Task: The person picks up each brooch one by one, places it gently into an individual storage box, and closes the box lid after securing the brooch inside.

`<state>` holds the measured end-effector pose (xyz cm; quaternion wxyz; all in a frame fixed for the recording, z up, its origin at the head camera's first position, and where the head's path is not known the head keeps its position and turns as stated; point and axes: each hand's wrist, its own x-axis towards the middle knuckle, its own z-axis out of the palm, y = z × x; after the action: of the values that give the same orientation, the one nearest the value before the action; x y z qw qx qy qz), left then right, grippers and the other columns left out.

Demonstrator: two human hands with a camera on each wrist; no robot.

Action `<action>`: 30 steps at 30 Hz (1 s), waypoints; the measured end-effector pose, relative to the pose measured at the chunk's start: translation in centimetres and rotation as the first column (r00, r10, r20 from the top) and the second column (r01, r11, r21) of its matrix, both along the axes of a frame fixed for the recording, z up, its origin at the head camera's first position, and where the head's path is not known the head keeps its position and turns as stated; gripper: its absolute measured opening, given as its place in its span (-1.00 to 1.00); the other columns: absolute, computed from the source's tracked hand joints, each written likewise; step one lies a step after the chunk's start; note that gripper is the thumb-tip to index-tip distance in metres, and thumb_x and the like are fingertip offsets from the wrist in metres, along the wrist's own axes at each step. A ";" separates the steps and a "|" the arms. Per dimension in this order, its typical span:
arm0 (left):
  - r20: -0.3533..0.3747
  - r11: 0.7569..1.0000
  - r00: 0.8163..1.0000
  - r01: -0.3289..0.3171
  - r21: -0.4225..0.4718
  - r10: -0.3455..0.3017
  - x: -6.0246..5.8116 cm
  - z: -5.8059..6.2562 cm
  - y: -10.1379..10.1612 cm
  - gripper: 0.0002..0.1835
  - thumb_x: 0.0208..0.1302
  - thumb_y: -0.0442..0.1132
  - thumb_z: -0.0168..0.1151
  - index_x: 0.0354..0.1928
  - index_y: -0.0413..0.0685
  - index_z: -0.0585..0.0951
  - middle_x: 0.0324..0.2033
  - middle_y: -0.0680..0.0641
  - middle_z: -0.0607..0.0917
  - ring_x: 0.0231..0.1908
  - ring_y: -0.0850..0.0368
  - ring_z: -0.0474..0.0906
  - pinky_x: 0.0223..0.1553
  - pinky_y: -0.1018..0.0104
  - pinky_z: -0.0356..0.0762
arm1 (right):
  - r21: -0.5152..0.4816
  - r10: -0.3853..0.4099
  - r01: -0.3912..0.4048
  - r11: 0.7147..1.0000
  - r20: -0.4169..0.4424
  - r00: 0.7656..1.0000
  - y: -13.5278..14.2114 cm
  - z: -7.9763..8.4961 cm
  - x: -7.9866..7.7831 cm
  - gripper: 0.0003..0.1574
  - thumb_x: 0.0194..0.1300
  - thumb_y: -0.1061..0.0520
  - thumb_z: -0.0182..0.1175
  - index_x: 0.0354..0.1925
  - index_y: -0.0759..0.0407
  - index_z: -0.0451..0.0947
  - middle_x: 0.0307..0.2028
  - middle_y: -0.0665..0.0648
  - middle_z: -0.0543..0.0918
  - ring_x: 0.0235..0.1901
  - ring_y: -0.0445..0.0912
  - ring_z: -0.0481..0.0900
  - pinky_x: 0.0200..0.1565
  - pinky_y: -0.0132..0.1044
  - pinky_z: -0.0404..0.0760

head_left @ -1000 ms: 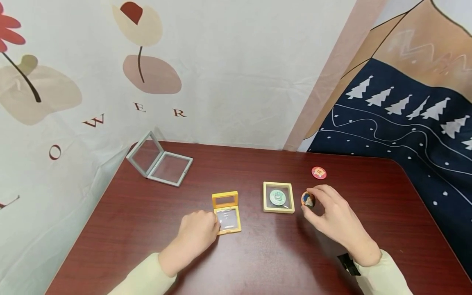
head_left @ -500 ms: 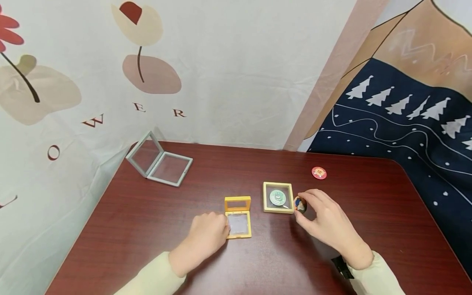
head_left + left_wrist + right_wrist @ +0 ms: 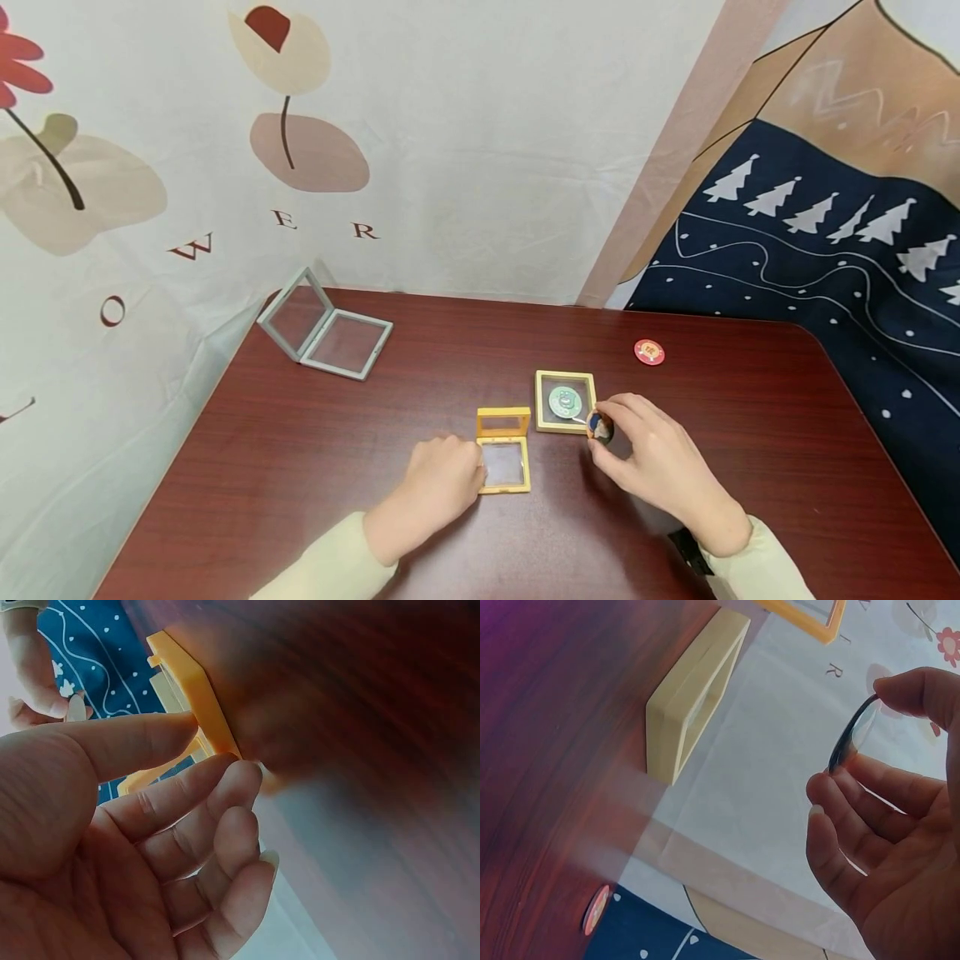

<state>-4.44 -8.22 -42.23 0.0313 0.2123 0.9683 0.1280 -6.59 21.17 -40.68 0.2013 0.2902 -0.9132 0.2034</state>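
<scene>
My left hand (image 3: 442, 482) pinches the left edge of a small yellow hinged display frame (image 3: 514, 489) between thumb and fingers. Its lid stands up at the back, and clear film spans the lower half. In the left wrist view the thumb presses on the yellow frame's side (image 3: 201, 697). My right hand (image 3: 660, 467) holds a small round badge (image 3: 600, 427) with a dark blue and orange picture, gripped by its rim between thumb and fingertips. The right wrist view shows the badge (image 3: 847, 741) edge-on, raised off the table.
Just behind the badge lies a closed cream frame (image 3: 541, 400) with a green round piece inside. A red round chip (image 3: 648, 352) lies farther back on the right. At the back left stands an opened grey frame (image 3: 345, 372). A printed cloth (image 3: 480, 167) hangs behind the table.
My left hand has slid the yellow frame to the right and slightly nearer. My right hand has carried the badge left and slightly nearer, toward the yellow frame.
</scene>
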 end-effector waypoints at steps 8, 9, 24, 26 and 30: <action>0.018 1.000 0.999 0.027 0.008 -0.027 0.3 -0.2 1.2 -0.56 0.27 -0.24 0.44 -0.70 0.07 0.45 -0.74 0.17 0.29 -0.68 0.31 0.12 -0.71 0.40 0.25 | 0.009 0.021 -0.021 1.000 0.011 1.000 -0.6 0.0 0.4 -0.59 0.05 0.10 0.49 -0.10 0.19 0.69 -0.15 -0.01 0.65 -0.20 -0.17 0.59 -0.18 -0.17 0.65; 0.015 1.000 0.999 0.029 0.006 -0.029 0.3 -0.2 1.4 -0.56 0.27 -0.24 0.45 -0.70 0.08 0.45 -0.74 0.17 0.29 -0.68 0.30 0.13 -0.71 0.39 0.26 | 0.009 0.024 -0.025 1.000 0.011 1.000 -0.6 -0.1 0.4 -0.59 0.06 0.10 0.49 -0.10 0.20 0.70 -0.15 -0.01 0.65 -0.20 -0.16 0.59 -0.17 -0.18 0.65; 0.018 0.999 0.999 0.029 0.015 -0.030 0.2 -0.3 3.7 -0.51 0.25 -0.23 0.43 -0.75 0.11 0.39 -0.74 0.14 0.34 -0.68 0.26 0.20 -0.69 0.27 0.33 | 0.038 0.085 -0.087 0.995 0.046 0.995 -1.4 0.0 1.4 -0.55 0.04 0.08 0.52 -0.08 0.21 0.71 -0.12 0.01 0.68 -0.14 -0.15 0.66 -0.13 -0.16 0.70; 0.026 1.000 0.999 0.026 0.016 -0.027 0.2 -0.3 3.9 -0.50 0.25 -0.23 0.42 -0.75 0.12 0.38 -0.74 0.14 0.34 -0.68 0.26 0.19 -0.68 0.27 0.33 | 0.039 0.099 -0.101 0.994 0.046 0.994 -1.5 0.0 1.5 -0.54 0.03 0.09 0.52 -0.08 0.22 0.71 -0.12 0.01 0.68 -0.15 -0.17 0.65 -0.13 -0.18 0.70; 0.035 1.000 0.999 0.025 0.008 -0.025 0.2 -0.3 4.4 -0.51 0.26 -0.20 0.44 -0.75 0.12 0.39 -0.74 0.14 0.37 -0.69 0.26 0.23 -0.67 0.27 0.35 | 0.047 0.122 -0.124 0.991 0.042 0.992 -1.8 -0.3 1.6 -0.54 0.03 0.09 0.53 -0.08 0.24 0.71 -0.12 0.02 0.69 -0.15 -0.16 0.65 -0.12 -0.19 0.70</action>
<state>-4.28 -3.81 -42.52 0.0489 0.2223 0.9644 0.1347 -5.00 19.39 -40.97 0.1633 0.3468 -0.9021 0.1982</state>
